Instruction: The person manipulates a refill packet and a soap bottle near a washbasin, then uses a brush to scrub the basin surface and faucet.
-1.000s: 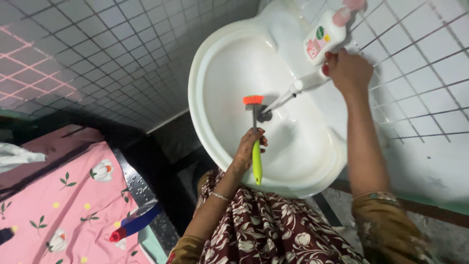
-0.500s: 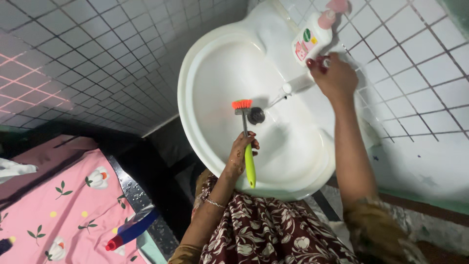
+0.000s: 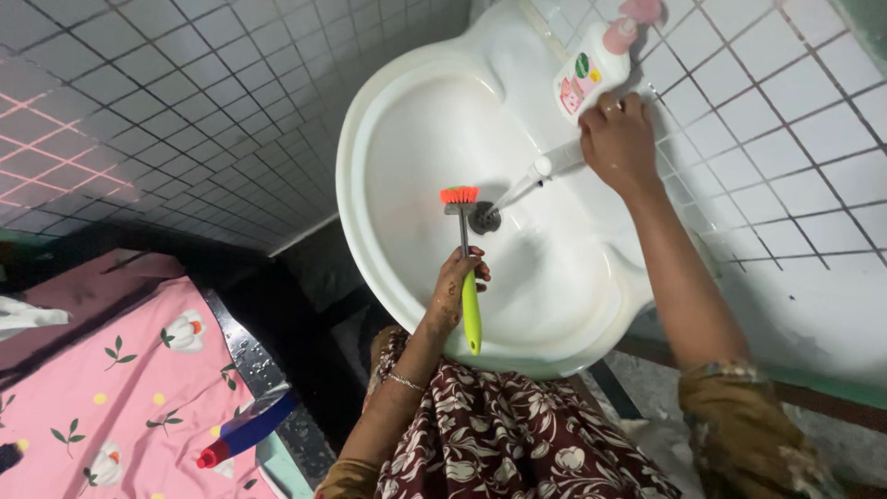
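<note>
The right hand (image 3: 621, 139) hides the tap's handle. At twelve o'clock the pink-capped bottle (image 3: 596, 66) runs off the frame. The drain (image 3: 484, 218) sits partly behind the brush head (image 3: 459, 196).

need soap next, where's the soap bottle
In the head view, upper right: the soap bottle lies on the sink rim by the wall, just above the right hand.

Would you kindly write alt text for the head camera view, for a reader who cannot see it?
A person's left hand holds a green-handled brush with orange bristles over a white wall-mounted washbasin, while the right hand rests on the tap. A soap bottle with a pink pump stands on the basin's rim; a blue spray bottle lies lower left, beside a pink floral cloth.
</note>
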